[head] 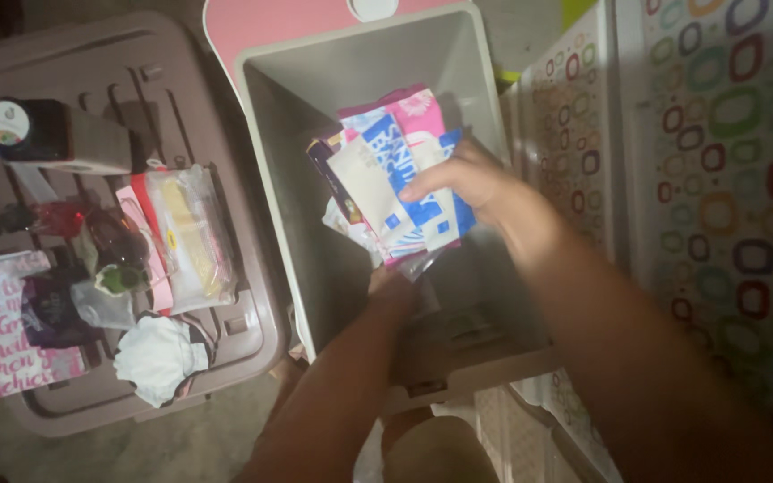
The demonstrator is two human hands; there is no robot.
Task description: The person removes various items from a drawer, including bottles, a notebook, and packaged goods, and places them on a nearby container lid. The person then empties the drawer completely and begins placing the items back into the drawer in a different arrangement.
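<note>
Right now your right hand (458,183) grips a stack of packets (395,179) inside the grey bin (315,98), your left hand (393,284) clutching the stack's near underside; a brown lid (234,295) lies left

Dim light, grey floor (181,447), drawer unit (726,179) patterned with coloured rings.

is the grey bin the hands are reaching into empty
No, the grey bin holds a bundle of packets gripped by the right hand.
</note>
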